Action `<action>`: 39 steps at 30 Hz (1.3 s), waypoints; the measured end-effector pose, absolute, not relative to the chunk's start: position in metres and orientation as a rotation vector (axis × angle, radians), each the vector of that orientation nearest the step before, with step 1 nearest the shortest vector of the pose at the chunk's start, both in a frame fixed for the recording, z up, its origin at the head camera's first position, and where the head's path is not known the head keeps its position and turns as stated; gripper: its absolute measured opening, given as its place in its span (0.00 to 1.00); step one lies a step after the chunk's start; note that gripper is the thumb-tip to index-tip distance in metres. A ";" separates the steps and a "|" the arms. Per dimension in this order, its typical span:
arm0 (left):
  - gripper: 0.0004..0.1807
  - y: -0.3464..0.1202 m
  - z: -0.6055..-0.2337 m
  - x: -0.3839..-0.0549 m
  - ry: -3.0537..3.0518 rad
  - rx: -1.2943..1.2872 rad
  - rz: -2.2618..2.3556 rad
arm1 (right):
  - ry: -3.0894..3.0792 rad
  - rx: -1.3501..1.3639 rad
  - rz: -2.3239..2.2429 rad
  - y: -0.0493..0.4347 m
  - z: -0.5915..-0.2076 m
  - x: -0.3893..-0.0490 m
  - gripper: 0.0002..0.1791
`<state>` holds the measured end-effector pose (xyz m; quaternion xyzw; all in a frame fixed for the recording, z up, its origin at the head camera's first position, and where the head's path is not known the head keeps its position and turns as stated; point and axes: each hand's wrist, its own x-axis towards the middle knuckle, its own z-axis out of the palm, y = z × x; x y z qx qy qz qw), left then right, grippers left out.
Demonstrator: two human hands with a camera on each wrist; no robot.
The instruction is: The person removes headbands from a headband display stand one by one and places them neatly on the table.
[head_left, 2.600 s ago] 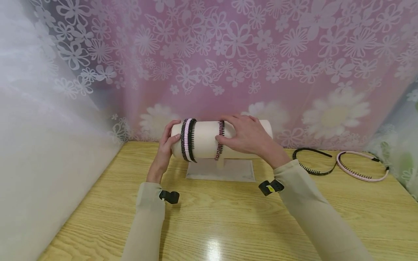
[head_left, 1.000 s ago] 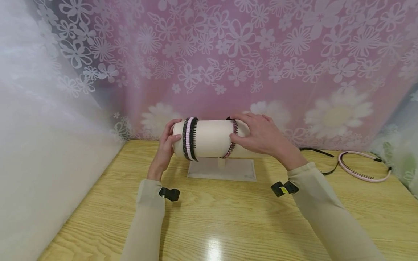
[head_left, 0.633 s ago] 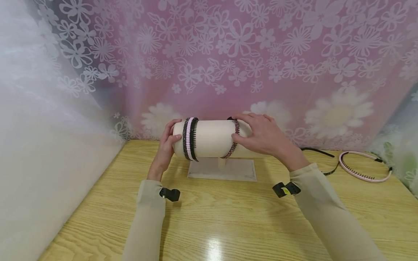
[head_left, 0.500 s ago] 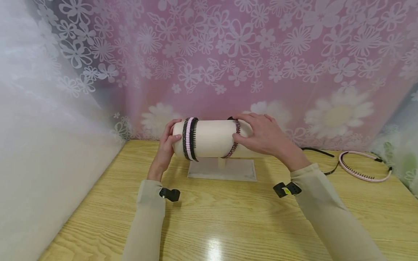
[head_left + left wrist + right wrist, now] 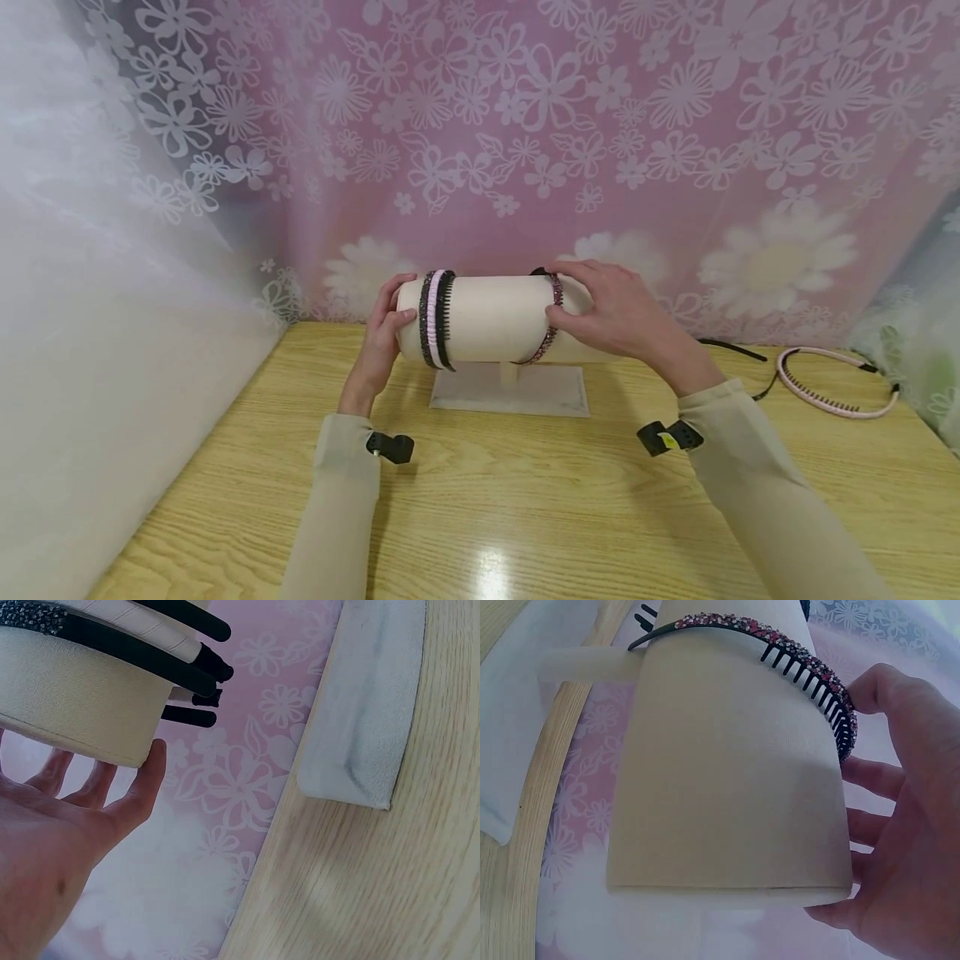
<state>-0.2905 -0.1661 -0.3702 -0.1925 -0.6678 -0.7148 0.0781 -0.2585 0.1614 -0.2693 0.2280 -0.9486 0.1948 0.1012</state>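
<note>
A cream cylindrical headband stand lies sideways on a post above a pale flat base. My left hand grips its left end, thumb in front and fingers over the top. Just beside that hand, a dark glittery headband, a pale pink headband and a black toothed headband sit close together around the cylinder. Farther right, my right hand holds a pink-and-black beaded headband between thumb and fingers. That band sits slanted, its comb teeth showing in the right wrist view.
On the wooden table, at the right, lie a pink headband and a black headband, partly hidden by my right arm. A pink flowered curtain hangs right behind the stand; a white sheet closes the left side.
My right hand has slid the beaded headband rightward along the cylinder, away from the other bands, and the band has become more slanted. The left hand keeps its grip on the left end.
</note>
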 end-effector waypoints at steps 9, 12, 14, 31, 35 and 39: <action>0.29 -0.166 -0.370 -0.289 -2.005 -0.586 -2.127 | -2.813 0.684 0.598 0.167 -0.270 -0.259 0.33; 0.29 -0.166 -0.370 -0.290 -2.011 -0.582 -2.125 | -2.825 0.691 0.618 0.170 -0.272 -0.259 0.33; 0.29 -0.167 -0.371 -0.291 -2.011 -0.578 -2.127 | -2.820 0.708 0.629 0.172 -0.273 -0.260 0.33; 0.29 -0.166 -0.369 -0.291 -1.995 -0.581 -2.133 | -2.779 0.719 0.699 0.181 -0.274 -0.259 0.32; 0.29 -0.166 -0.369 -0.291 -1.995 -0.577 -2.137 | -2.785 0.710 0.704 0.182 -0.275 -0.259 0.33; 0.29 -0.166 -0.370 -0.290 -1.998 -0.575 -2.142 | -2.794 0.705 0.703 0.184 -0.276 -0.258 0.33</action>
